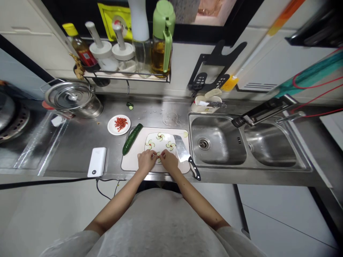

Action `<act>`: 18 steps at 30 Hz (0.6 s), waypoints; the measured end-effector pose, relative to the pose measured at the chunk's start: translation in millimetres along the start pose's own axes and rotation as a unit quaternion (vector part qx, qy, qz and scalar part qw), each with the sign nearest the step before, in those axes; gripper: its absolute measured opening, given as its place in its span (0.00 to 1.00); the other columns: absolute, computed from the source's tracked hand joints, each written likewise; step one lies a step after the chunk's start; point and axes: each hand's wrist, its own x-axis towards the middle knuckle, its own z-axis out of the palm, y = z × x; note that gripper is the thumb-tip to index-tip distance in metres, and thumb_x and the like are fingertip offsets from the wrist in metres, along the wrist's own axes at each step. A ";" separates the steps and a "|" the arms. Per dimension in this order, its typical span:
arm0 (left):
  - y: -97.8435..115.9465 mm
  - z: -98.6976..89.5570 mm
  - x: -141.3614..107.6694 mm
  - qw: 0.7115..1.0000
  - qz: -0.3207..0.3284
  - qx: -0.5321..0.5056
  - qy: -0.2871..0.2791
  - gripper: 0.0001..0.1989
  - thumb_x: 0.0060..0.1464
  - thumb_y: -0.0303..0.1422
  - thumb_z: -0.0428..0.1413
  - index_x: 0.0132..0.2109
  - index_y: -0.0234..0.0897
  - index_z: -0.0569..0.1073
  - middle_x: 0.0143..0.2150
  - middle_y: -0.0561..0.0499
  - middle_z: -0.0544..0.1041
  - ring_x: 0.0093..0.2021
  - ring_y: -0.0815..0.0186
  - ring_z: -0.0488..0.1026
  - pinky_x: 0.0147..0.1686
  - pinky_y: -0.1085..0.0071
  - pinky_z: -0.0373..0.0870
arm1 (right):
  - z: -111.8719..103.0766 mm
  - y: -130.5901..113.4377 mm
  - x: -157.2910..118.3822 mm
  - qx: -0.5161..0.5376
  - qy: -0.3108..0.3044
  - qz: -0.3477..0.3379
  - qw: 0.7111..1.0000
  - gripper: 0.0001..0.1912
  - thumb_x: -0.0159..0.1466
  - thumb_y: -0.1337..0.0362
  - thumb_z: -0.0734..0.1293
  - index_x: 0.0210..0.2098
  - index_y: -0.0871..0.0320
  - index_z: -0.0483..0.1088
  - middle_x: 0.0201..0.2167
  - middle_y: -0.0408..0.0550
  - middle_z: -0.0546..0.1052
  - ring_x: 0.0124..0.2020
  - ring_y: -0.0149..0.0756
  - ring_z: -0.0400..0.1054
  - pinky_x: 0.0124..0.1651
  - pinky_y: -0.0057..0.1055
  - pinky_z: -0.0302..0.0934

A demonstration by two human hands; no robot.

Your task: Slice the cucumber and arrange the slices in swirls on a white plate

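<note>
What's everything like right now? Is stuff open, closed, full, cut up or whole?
Long green cucumber: looks mostly whole, lying down.
Square white plate: holding cucumber-slice flowers.
Left hand, right hand: fingertips close together over that plate.
Round white plate: holding small red pieces.
Steel cleaver with black handle: lying flat, not held.
Round steel pot: lid on.
Green-topped clear oil bottle: upright, partly full.
Yellow-capped sauce bottle: capped.

Smooth plate (160, 144), shiny metal sink (218, 150)
</note>
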 end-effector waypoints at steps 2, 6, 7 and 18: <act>-0.2 1.4 0.2 1.000 0.000 0.007 -0.002 0.08 0.57 0.38 0.54 0.40 0.43 0.77 0.38 0.49 0.76 0.42 0.59 0.71 0.42 0.63 0.54 | 1.4 -0.1 0.5 -0.004 -0.002 -0.001 1.000 0.10 0.67 0.57 0.59 0.41 0.53 0.67 0.35 0.45 0.76 0.38 0.36 0.69 0.34 0.28 0.53; -0.2 3.7 0.1 1.000 0.001 0.015 0.002 0.08 0.57 0.39 0.55 0.40 0.43 0.77 0.38 0.48 0.76 0.43 0.59 0.70 0.42 0.63 0.53 | 3.7 0.3 2.2 -0.011 -0.002 -0.002 1.000 0.09 0.66 0.58 0.59 0.41 0.54 0.67 0.36 0.45 0.76 0.39 0.36 0.69 0.34 0.29 0.52; -0.1 4.0 0.0 1.000 0.001 0.015 0.003 0.08 0.57 0.39 0.55 0.39 0.43 0.77 0.38 0.48 0.76 0.43 0.59 0.70 0.42 0.64 0.53 | 4.3 0.5 2.5 -0.012 0.000 -0.003 1.000 0.09 0.66 0.58 0.59 0.40 0.54 0.67 0.36 0.45 0.76 0.39 0.37 0.69 0.34 0.29 0.52; 2.3 -1.3 -0.6 1.000 0.000 -0.005 0.008 0.07 0.56 0.37 0.56 0.38 0.43 0.77 0.37 0.49 0.76 0.42 0.59 0.71 0.42 0.63 0.53 | 0.0 1.9 2.0 0.010 0.009 0.001 1.000 0.10 0.66 0.57 0.60 0.39 0.53 0.68 0.35 0.44 0.76 0.37 0.36 0.69 0.33 0.28 0.51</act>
